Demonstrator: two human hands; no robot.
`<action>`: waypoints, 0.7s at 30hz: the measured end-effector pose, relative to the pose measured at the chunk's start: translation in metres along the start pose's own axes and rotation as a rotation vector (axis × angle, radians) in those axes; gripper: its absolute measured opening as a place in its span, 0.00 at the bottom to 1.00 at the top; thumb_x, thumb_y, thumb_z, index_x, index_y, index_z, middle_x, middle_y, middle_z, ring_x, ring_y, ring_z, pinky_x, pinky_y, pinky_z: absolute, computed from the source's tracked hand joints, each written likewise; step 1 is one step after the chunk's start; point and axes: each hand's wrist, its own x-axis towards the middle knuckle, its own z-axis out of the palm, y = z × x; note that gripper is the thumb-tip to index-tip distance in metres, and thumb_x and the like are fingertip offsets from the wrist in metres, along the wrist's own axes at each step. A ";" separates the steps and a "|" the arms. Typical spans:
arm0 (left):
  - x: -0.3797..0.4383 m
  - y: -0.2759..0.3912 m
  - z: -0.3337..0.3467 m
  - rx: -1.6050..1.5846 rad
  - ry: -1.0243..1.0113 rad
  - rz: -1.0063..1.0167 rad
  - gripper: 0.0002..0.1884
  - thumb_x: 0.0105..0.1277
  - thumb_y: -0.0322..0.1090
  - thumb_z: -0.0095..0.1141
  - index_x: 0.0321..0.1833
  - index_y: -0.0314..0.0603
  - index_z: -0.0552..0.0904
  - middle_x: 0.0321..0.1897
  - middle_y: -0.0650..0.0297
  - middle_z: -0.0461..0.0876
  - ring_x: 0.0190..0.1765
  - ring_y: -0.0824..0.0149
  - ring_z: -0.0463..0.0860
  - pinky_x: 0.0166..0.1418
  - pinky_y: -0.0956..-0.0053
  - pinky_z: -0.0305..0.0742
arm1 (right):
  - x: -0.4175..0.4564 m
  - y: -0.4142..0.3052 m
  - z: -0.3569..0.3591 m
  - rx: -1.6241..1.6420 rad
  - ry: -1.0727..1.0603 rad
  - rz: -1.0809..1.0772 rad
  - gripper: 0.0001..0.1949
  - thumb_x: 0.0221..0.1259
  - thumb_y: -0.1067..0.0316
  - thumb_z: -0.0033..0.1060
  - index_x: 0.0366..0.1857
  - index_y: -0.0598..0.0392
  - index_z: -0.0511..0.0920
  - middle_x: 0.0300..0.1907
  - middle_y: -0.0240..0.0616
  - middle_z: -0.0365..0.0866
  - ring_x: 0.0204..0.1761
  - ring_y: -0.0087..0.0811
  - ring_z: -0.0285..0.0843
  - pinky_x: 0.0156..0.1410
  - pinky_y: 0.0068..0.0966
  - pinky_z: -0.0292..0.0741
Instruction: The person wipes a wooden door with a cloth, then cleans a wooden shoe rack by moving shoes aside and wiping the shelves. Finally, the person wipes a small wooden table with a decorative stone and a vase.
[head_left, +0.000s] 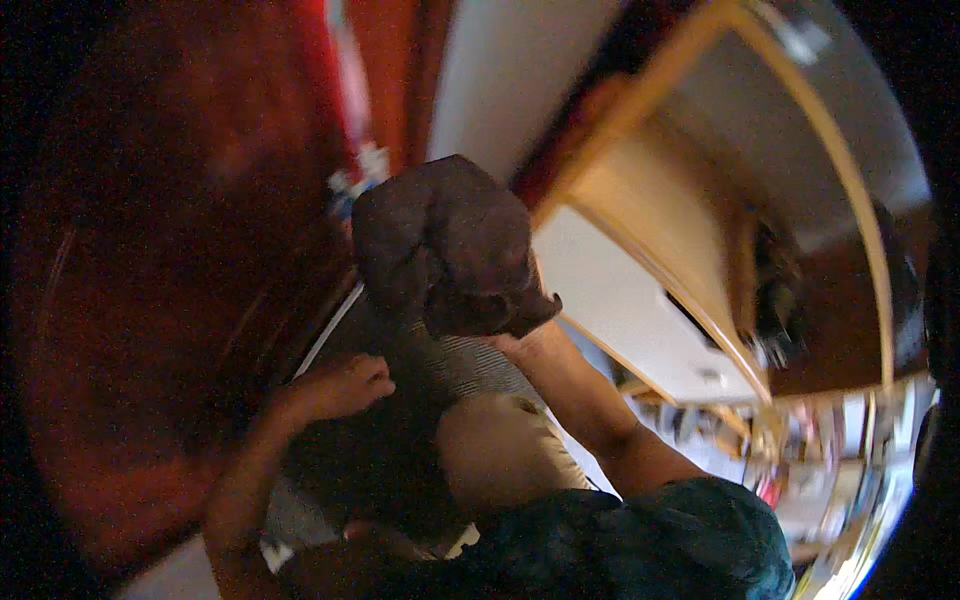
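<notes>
A folded or bunched dark brown cloth (457, 240), perhaps a garment, is held up in front of me. My right hand (516, 342) grips it from the right and beneath, with most of the fingers hidden behind the fabric. Lower and to the left, my left hand (356, 386) hangs apart from the cloth beside a large dark reddish-brown panel (172, 300). Its fingers look curled, and nothing can be seen in them, though the palm is turned out of sight.
A wood-framed cabinet or furniture piece (637, 195) with a glossy dark panel rises on the right. White drawer-like fronts (615, 292) sit below it. A red and white strip (349, 82) runs up behind the cloth. Blurred shelves with several items (817, 465) stand at the lower right.
</notes>
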 end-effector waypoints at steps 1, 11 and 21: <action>0.018 0.023 -0.009 0.110 0.082 0.065 0.19 0.75 0.46 0.52 0.56 0.36 0.80 0.49 0.46 0.84 0.53 0.47 0.84 0.58 0.53 0.77 | -0.018 -0.017 -0.007 -0.067 0.036 -0.094 0.24 0.80 0.50 0.40 0.65 0.55 0.76 0.48 0.39 0.86 0.44 0.27 0.82 0.52 0.27 0.80; 0.028 0.097 0.019 0.382 0.140 0.498 0.19 0.74 0.42 0.54 0.59 0.37 0.79 0.52 0.46 0.84 0.57 0.43 0.82 0.61 0.52 0.75 | -0.099 -0.148 -0.012 -2.527 0.843 -0.824 0.29 0.79 0.47 0.38 0.74 0.54 0.65 0.75 0.48 0.65 0.73 0.55 0.64 0.73 0.50 0.66; 0.074 0.056 0.081 0.422 0.132 0.490 0.15 0.73 0.41 0.54 0.51 0.34 0.80 0.48 0.45 0.84 0.56 0.41 0.81 0.60 0.47 0.73 | 0.004 -0.205 -0.037 -2.245 0.271 -1.055 0.26 0.78 0.46 0.38 0.69 0.49 0.71 0.73 0.50 0.67 0.72 0.62 0.64 0.75 0.58 0.62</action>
